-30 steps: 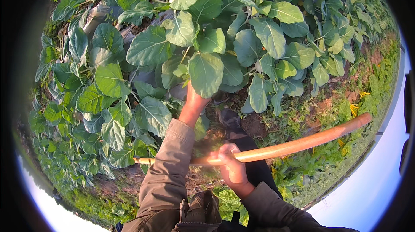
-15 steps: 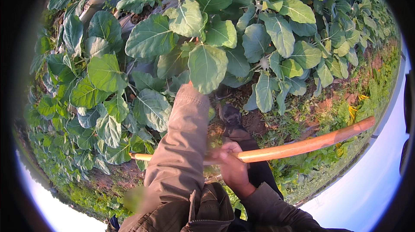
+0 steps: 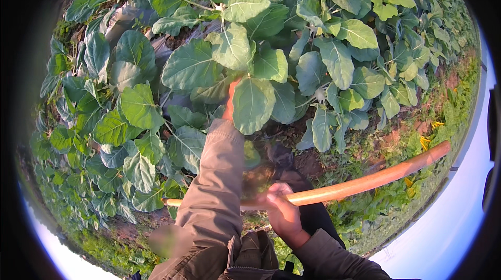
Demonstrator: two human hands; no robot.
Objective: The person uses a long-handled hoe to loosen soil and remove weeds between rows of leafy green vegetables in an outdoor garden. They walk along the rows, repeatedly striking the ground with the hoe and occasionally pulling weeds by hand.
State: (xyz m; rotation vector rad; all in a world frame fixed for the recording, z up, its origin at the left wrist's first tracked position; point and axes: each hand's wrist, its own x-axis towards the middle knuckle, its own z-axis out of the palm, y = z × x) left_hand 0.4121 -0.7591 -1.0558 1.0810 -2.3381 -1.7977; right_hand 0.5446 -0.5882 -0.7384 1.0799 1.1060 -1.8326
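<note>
My right hand (image 3: 284, 211) is wrapped round a long, smooth wooden handle (image 3: 365, 180) that lies crosswise in front of my body. The handle's right part rises toward the right; its left part passes beneath my left sleeve, and a short end comes out beyond it. My left arm reaches forward into a broad-leaved, cabbage-like plant (image 3: 234, 48). Only the wrist and a strip of my left hand (image 3: 231, 95) show between the leaves. A large leaf (image 3: 253, 105) covers its fingers, so what they touch is hidden.
Leafy plants of the same kind crowd the ground ahead and to both sides. Greyish plastic sheeting (image 3: 117, 22) shows between them at upper left. My dark shoe (image 3: 279, 154) stands on bare soil at the plant row's edge. Weeds and yellow flowers (image 3: 425, 142) grow at the right.
My left forearm has shifted slightly left, and more of its wrist shows between the leaves. The plants sit a little lower in view. My right hand still grips the handle.
</note>
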